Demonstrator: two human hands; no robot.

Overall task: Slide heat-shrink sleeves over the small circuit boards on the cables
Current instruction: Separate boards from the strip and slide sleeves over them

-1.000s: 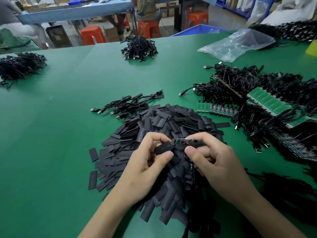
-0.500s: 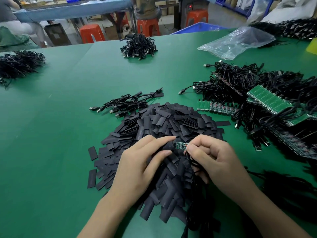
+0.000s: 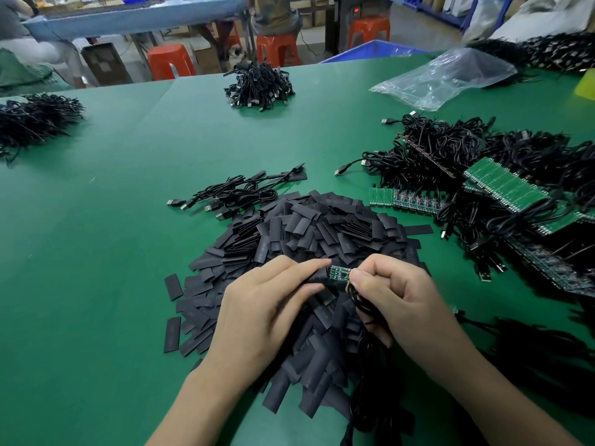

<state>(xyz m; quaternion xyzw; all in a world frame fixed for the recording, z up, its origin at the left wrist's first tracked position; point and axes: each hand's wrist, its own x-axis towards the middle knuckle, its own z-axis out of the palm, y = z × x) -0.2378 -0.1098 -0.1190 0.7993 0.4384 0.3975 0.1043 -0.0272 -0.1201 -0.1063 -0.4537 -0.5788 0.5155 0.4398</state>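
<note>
The left hand (image 3: 267, 304) pinches a black heat-shrink sleeve (image 3: 317, 279) between thumb and forefinger, its open mouth pointing right. A second ago that sleeve sat clear of the board's tip. Now its mouth meets the left end of the small circuit board (image 3: 339, 272), and both hands have sunk closer to the pile of loose sleeves (image 3: 322, 226) under them. Only a short green stretch of the board shows between the two sets of fingertips, less than before. The tip has probably entered the tube, though the fingers hide the join. The right hand (image 3: 402, 294) clenches on the board's right end, with the cable (image 3: 355, 299) looping down just below its thumb. The sleeving has likely begun but is not finished, since most of the board is uncovered.
</note>
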